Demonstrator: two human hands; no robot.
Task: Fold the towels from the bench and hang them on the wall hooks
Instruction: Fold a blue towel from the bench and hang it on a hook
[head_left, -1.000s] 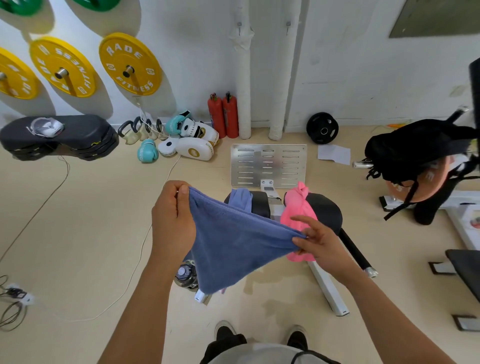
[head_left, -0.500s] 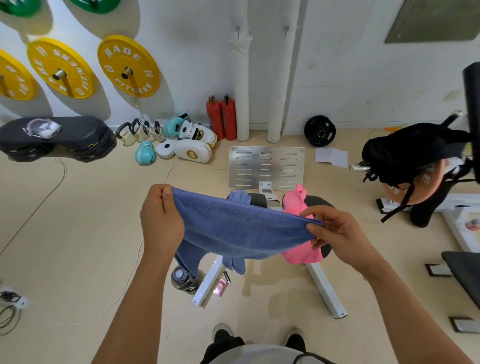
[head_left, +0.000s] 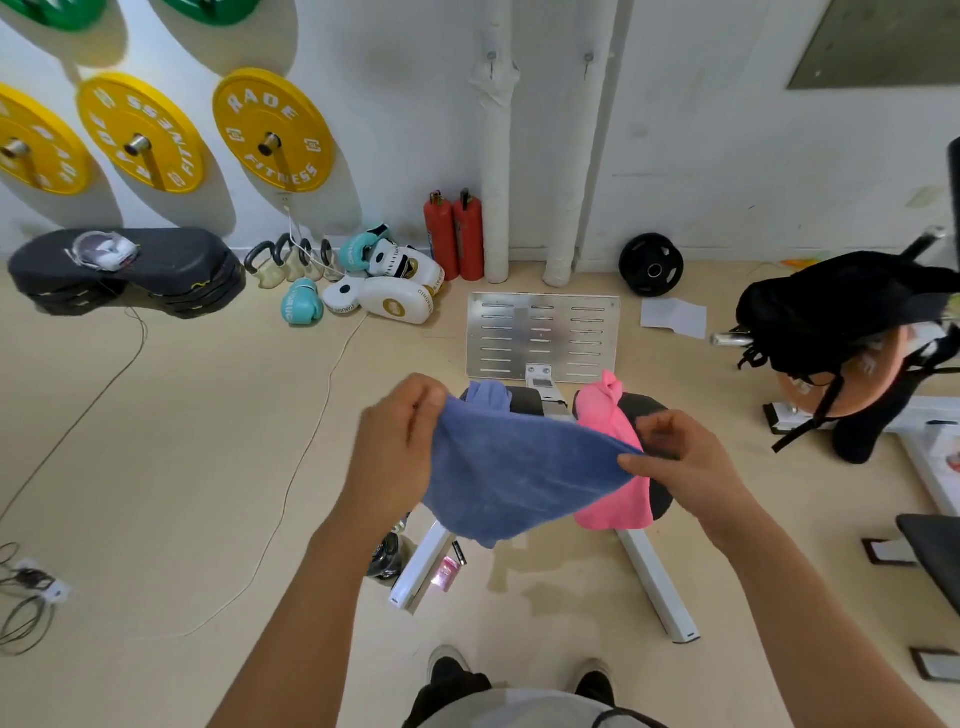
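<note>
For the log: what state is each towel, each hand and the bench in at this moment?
Blue towel: held up in the air, stretched between both hands, sagging.
Left hand: grips the towel's left corner.
Right hand: pinches its right corner.
Pink towel: draped over the bench, unfolded.
Second blue towel: bunched on the bench.
Bench: carries two towels.
</note>
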